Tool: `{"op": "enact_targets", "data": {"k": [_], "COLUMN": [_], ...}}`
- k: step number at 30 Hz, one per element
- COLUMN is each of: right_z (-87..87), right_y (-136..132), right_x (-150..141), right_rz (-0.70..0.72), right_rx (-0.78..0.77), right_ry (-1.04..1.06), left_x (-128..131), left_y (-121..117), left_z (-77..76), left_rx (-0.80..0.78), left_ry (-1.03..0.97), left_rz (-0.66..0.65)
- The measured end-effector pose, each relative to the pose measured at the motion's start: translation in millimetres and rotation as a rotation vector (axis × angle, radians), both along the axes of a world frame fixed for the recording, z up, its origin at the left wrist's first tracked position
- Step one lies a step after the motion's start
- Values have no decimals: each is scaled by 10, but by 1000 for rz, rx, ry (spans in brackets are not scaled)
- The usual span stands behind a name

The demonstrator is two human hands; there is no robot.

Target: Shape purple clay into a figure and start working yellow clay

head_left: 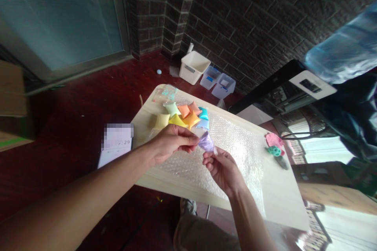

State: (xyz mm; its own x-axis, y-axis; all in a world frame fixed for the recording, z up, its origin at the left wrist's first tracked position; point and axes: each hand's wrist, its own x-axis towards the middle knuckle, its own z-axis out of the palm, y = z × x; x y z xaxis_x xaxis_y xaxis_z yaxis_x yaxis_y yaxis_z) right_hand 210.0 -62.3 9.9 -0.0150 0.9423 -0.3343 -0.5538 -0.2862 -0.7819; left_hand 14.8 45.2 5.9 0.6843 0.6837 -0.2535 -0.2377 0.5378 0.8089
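Both hands meet over a small pale wooden table [282, 200]. My left hand [169, 143] pinches one end of a small purple packet [206, 142], and my right hand [222, 168] pinches its other end from below. The packet hangs just above a sheet of bubble wrap [238, 145] spread on the table. Behind my hands lies a cluster of several similar packets [184, 117] in yellow, orange, pale green, pink and blue.
A pink and green toy-like object [275, 146] lies at the table's right side. A phone [116, 145] rests at the left edge. A clear bag [166, 93] is at the far corner. White and clear bins [194, 66] stand by the brick wall on the red floor.
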Motion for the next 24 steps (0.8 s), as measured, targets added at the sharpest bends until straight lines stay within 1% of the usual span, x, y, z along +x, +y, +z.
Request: {"op": "enact_targets", "data": {"k": [5, 8, 10, 13, 15, 21, 24], "right_z": [-8, -1, 2, -9, -22, -36, -20], "right_y": [-22, -29, -31, -28, -20, 8, 2], "right_x": [22, 9, -3, -14, -18, -52, -79], "right_rz": [-17, -48, -64, -102, -128, -194, -168], "right_rx": [-17, -19, -17, -8, -1, -25, -23], "right_ry": [-172, -254, -281, -294, -304, -310, -308], "left_x": [3, 0, -4, -4, 1, 20, 29], "left_y": [-18, -27, -27, -16, -8, -21, -26], "left_z": [-17, -33, -35, -29, -23, 1, 1], "left_rx": [187, 329, 391, 426, 438, 459, 447], "left_ry": [190, 273, 277, 242, 236, 338, 323], "left_rz": [49, 38, 7, -51, -65, -25, 29]}}
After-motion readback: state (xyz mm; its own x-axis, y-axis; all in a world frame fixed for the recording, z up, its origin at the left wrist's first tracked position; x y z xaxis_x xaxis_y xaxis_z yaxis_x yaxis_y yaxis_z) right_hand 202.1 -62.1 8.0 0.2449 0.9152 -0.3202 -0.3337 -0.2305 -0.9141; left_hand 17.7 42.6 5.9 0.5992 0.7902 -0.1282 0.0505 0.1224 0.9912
